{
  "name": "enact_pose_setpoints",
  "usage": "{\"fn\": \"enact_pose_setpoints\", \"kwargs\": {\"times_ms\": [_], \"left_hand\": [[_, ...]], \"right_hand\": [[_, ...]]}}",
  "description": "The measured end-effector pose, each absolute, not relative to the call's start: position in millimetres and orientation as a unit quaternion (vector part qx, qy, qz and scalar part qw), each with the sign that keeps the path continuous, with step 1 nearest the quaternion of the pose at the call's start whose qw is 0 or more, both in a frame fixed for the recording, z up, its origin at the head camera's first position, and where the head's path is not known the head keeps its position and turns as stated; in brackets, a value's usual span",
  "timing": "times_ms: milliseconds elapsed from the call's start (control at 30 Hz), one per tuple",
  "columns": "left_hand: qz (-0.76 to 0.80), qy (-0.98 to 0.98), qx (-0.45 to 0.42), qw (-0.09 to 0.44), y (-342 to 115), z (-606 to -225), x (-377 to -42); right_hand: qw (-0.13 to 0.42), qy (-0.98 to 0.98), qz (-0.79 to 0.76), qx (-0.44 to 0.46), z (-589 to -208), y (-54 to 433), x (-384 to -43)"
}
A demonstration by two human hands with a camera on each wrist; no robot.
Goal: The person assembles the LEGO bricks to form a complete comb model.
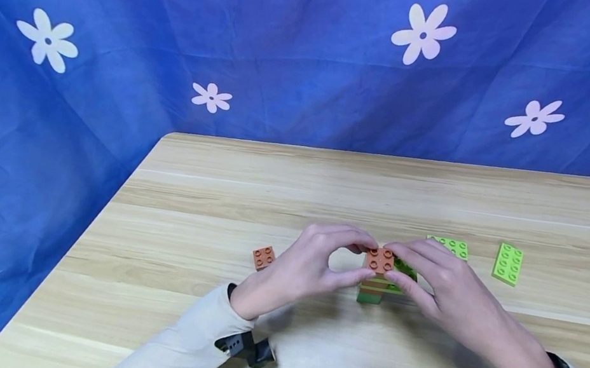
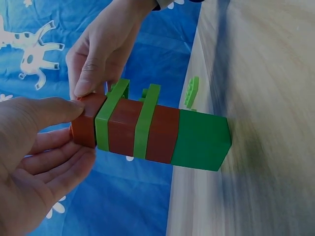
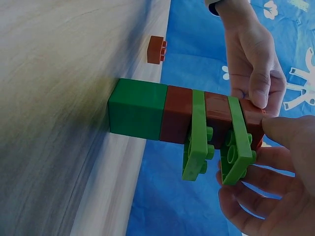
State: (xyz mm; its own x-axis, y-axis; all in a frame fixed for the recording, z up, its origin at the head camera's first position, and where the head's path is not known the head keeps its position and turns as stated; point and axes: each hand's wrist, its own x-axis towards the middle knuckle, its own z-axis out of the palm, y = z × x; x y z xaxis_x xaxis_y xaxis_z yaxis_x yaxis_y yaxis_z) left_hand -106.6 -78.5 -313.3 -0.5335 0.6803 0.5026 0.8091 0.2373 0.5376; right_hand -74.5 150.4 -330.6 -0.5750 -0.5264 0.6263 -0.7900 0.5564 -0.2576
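Observation:
A narrow tower of toy building bricks stands upright on the table, with a dark green block at its foot. Above that, reddish-brown bricks alternate with two thin light green plates, which jut out toward the right-hand side. A reddish-brown brick with studs on its upper face tops the stack. My left hand pinches this top brick from the left, thumb on the near side and fingers on the far side. From the right, my right hand pinches the same brick, its fingers close to the upper plate.
Left of the tower, beside my left wrist, lies a loose reddish-brown brick. Two loose light green plates lie to the right: one partly behind my right hand, another farther right. A blue flowered cloth hangs behind the wooden table.

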Motion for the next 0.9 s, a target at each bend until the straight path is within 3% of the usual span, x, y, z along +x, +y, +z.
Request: {"fn": "enact_pose_setpoints", "kwargs": {"times_ms": [900], "left_hand": [[-0.391,-0.788,-0.468,0.085,-77.7,-316.1,-105.6]], "right_hand": [[0.246,-0.847,0.271,0.385,-336.6,152.3,-74.4]]}}
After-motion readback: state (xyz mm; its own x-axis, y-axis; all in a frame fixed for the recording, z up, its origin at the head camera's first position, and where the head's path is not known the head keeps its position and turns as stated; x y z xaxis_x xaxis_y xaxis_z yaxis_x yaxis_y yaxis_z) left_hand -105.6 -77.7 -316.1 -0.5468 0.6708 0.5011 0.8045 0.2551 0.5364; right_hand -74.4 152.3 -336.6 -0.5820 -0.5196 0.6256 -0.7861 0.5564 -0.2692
